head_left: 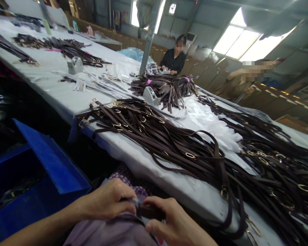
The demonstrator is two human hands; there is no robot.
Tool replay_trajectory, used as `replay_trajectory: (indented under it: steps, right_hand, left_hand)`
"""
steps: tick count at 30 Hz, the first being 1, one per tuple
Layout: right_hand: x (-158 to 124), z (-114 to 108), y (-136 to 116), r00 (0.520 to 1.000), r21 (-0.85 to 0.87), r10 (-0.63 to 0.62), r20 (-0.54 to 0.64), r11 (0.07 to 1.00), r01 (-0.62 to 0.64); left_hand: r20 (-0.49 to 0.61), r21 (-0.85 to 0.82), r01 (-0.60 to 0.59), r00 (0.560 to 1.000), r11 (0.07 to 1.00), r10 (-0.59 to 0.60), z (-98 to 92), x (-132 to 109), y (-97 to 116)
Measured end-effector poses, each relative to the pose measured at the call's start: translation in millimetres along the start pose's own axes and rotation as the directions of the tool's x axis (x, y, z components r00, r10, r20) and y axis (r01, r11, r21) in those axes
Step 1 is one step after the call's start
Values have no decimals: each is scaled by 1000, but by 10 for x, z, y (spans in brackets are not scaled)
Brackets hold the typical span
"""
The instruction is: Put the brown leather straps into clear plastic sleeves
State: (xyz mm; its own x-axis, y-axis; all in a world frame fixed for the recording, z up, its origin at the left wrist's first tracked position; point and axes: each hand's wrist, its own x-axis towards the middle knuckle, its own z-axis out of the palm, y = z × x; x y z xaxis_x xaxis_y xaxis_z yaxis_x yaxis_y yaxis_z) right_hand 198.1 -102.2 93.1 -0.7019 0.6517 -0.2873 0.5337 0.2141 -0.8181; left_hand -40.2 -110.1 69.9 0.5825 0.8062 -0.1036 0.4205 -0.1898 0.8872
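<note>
Low in the view, close to the body, my left hand (115, 201) and my right hand (173, 218) almost meet. A short dark brown piece (152, 211), which looks like a folded strap, lies in the closed fingers of my right hand. The fingers of my left hand pinch at its near end, where something pale and shiny shows; what that is stays hidden. Just beyond both hands, a large pile of dark brown straps (154, 131) with gold-coloured buckles and clips covers the table's near side. Some strap ends hang over the edge.
A long white-covered table (133, 153) runs across the view. A blue bin (51, 160) with a raised flap stands at the left. On the table are a tape dispenser (151, 95), white sheets (210, 123) and bundled straps (169, 87). A metal post (150, 37) rises behind; two people are beyond.
</note>
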Motion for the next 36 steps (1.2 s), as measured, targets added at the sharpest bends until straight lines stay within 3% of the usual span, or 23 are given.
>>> replay_trajectory:
  steps: [3, 8, 11, 14, 16, 20, 24, 27, 30, 36]
  right_hand:
    - [-76, -122, 22, 998, 63, 41, 52, 997, -44]
    - [-163, -133, -14, 1000, 122, 1, -29, 993, 3]
    - [-197, -85, 59, 990, -91, -64, -122, 994, 53]
    - [-210, -2, 190, 956, -394, -224, -191, 909, 134]
    - [-208, 45, 217, 951, -443, -236, -198, 887, 128]
    - [-185, 60, 70, 979, -187, 46, -200, 979, -85]
    - [-171, 15, -58, 958, -53, 236, -161, 967, -247]
    - [-192, -33, -56, 953, 97, 292, -84, 954, -284]
    - [-229, -100, -74, 953, 223, 303, 31, 927, -302]
    - [-301, -153, -239, 983, -19, 167, -74, 985, -169]
  left_hand:
    - [-2, -9, 19, 1000, 1000, -19, -52, 1, -11]
    - [116, -62, 18, 993, 998, -11, -117, 2, -23]
    - [147, -82, 97, 986, 992, -84, -108, -29, -99]
    - [189, -49, 157, 971, 986, -145, -76, -67, -173]
    - [202, -34, 165, 967, 986, -155, -67, -82, -185]
    - [164, 66, 157, 972, 985, -166, -77, -92, -148]
    - [156, 101, 83, 983, 991, -99, -58, -98, -123]
    - [148, 57, 11, 989, 998, -19, -33, -94, -147]
    - [233, -67, 43, 972, 997, -26, -28, -75, -211]
    - [494, -341, 238, 869, 909, -42, -65, -47, -344]
